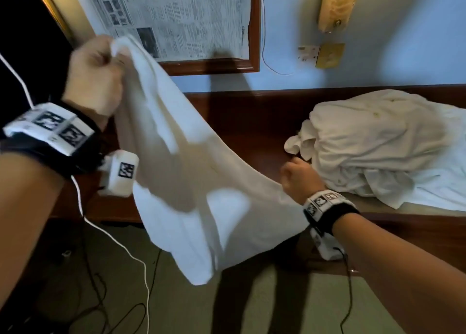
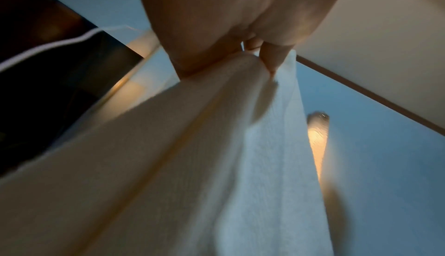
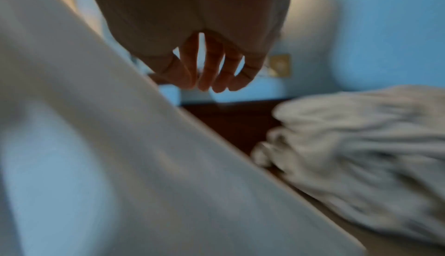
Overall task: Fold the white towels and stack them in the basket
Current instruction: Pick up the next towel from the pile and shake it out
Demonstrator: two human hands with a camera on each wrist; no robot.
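Left hand, raised, pinches one bunched corner of the white towel, which hangs slack over the floor in front of the dark wooden ledge. Right hand, lower, has its fingers curled at the towel's edge (actual grip not discernible). For a clean fold, level both corners and draw the edge taut. Unfolded towels lie heaped at right; no basket is visible.
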